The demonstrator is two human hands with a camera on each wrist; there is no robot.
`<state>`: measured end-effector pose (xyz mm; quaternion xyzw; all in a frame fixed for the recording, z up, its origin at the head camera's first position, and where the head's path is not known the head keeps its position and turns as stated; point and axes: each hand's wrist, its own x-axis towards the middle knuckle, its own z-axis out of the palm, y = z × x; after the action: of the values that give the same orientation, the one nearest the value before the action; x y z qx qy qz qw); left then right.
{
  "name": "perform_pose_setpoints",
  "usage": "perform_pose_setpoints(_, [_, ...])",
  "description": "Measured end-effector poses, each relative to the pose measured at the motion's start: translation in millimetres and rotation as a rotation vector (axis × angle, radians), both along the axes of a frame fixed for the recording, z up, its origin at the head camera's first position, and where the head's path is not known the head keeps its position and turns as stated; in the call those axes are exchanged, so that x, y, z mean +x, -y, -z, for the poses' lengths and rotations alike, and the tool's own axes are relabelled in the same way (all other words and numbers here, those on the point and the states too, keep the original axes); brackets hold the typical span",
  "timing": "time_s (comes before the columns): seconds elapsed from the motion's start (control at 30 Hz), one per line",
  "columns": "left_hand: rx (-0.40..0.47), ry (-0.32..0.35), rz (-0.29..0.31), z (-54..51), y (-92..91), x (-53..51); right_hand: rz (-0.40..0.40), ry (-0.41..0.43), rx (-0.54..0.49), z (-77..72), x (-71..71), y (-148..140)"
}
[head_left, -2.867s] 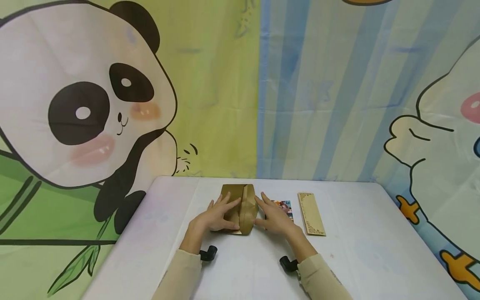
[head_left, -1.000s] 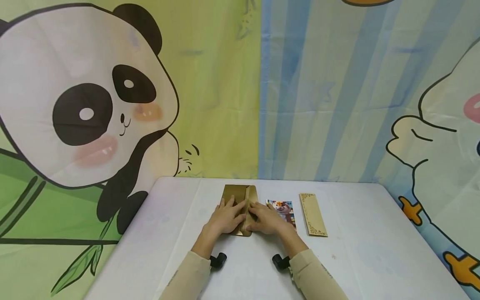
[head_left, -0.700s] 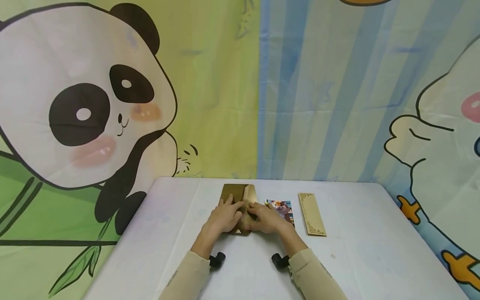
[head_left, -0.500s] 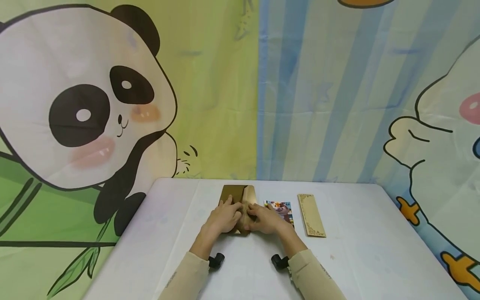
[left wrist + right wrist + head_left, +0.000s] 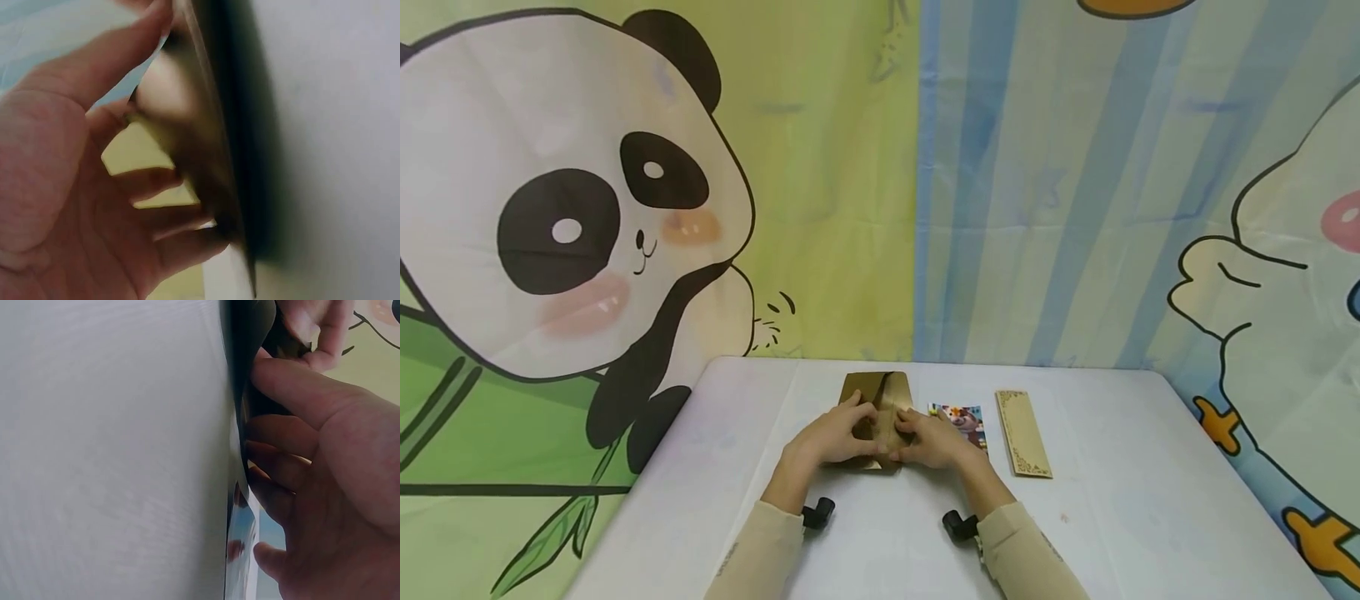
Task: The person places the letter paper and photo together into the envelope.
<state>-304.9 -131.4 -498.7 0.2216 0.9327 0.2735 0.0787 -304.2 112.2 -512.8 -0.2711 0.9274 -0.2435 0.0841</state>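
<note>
A gold paper envelope (image 5: pixel 861 383) lies on the table, its long right-hand flap partly raised. In the left wrist view, the lifted gold flap (image 5: pixel 165 94) curves up between my left thumb and index fingertip. My left hand (image 5: pixel 831 435) pinches this flap near its middle, other fingers touching the envelope's left part. My right hand (image 5: pixel 934 440) rests bent fingertips and thumb on the flap's right side, pressing near the fold. In the right wrist view its fingers (image 5: pixel 281 434) touch the gold paper. A colourful picture card (image 5: pixel 967 419) lies partly hidden behind my right hand.
A narrow light-gold card (image 5: pixel 1024 433) with ornate corners lies farther right. The white table (image 5: pixel 1135 500) reaches back to a cartoon-printed cloth (image 5: pixel 820 208). Each wrist wears a black camera (image 5: pixel 818 513).
Both hands first moved in over the envelope's flap. Within the last half second my left hand shifted left and its thumb and index finger lifted the flap's edge. My right hand stayed put.
</note>
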Motion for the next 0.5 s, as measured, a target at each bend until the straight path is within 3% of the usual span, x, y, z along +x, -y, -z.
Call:
perform_pose_setpoints(0.2, [0.042, 0.047, 0.058, -1.2, 8.3, -0.2, -0.002, -0.003, 0.006, 4.3, 0.9, -0.3])
perform_pose_setpoints(0.37, [0.055, 0.027, 0.065, -1.4, 8.1, -3.1, 0.0, -0.01, -0.008, 2.5, 1.1, -0.7])
perform_pose_setpoints(0.5, [0.077, 0.054, 0.066, -2.0, 9.2, -3.6, 0.003, -0.001, -0.008, 2.2, 0.6, -1.1])
